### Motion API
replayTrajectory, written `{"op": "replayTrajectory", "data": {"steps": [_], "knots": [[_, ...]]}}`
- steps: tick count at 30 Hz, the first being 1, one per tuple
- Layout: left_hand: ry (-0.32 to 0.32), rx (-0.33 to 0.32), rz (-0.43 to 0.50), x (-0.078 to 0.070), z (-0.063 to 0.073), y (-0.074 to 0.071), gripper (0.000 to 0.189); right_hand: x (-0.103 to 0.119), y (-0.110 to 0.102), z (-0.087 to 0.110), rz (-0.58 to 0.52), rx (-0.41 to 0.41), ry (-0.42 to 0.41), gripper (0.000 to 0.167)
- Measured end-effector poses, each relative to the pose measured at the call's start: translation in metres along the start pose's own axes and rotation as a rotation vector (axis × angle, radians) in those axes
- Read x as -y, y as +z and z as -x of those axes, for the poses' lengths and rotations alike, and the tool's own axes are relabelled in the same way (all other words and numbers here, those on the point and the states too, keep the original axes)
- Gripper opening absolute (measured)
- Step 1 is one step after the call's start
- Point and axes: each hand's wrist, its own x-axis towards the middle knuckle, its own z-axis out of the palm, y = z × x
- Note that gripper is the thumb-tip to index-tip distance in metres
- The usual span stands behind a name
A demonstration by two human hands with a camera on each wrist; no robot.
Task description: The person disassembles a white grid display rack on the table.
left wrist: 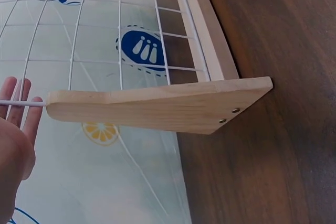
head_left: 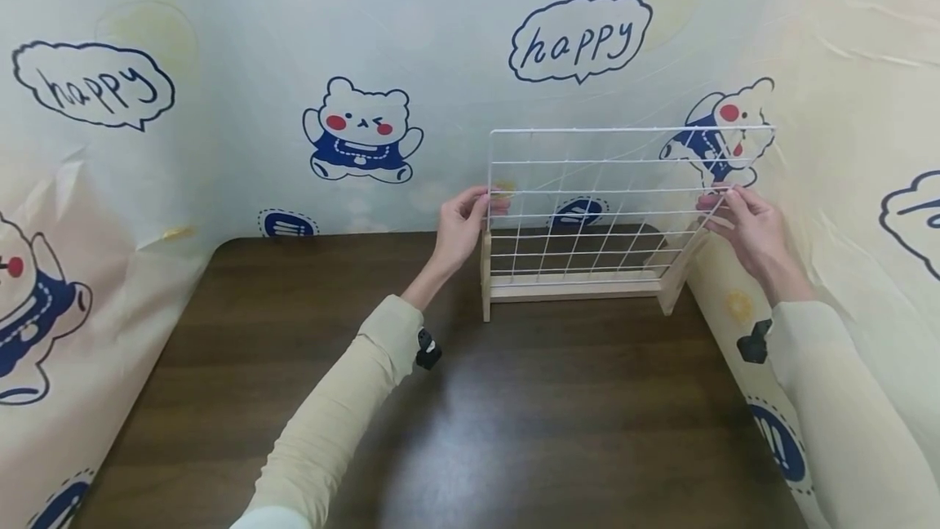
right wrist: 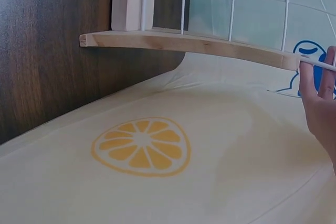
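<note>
A rack with a white wire grid [head_left: 631,130] and a pale wooden base [head_left: 576,292] stands upright at the back right of the table. My left hand [head_left: 461,227] grips the grid's left side wire between thumb and fingers, just above the wooden side piece [left wrist: 136,109]. On the other side, my right hand [head_left: 756,239] holds the right side wire near the top of the right wooden side piece [right wrist: 194,46]. Two screws show low on the left side piece in the left wrist view. The grid leans back a little from the base.
The dark brown wooden table [head_left: 308,398] spreads in front of the rack and to its left. Behind and beside it hangs a pale printed sheet [head_left: 242,145] with bears, fruit slices and "happy" bubbles. The rack's right end is close to the table's right edge.
</note>
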Motion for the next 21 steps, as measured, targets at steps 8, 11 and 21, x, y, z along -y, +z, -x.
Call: {"op": "replayTrajectory", "data": {"steps": [8, 11, 21], "knots": [[0.033, -0.002, 0.046, -0.008, -0.003, 0.001, 0.024, 0.004, 0.007, -0.003, -0.034, -0.062, -0.064, 0.028], [0.021, -0.009, 0.032, -0.006, -0.005, 0.000, 0.025, 0.007, 0.010, -0.003, -0.047, -0.071, -0.060, 0.029], [0.013, 0.001, -0.001, 0.004, -0.019, -0.002, 0.026, 0.018, 0.017, -0.004, -0.098, -0.091, -0.026, 0.020]]}}
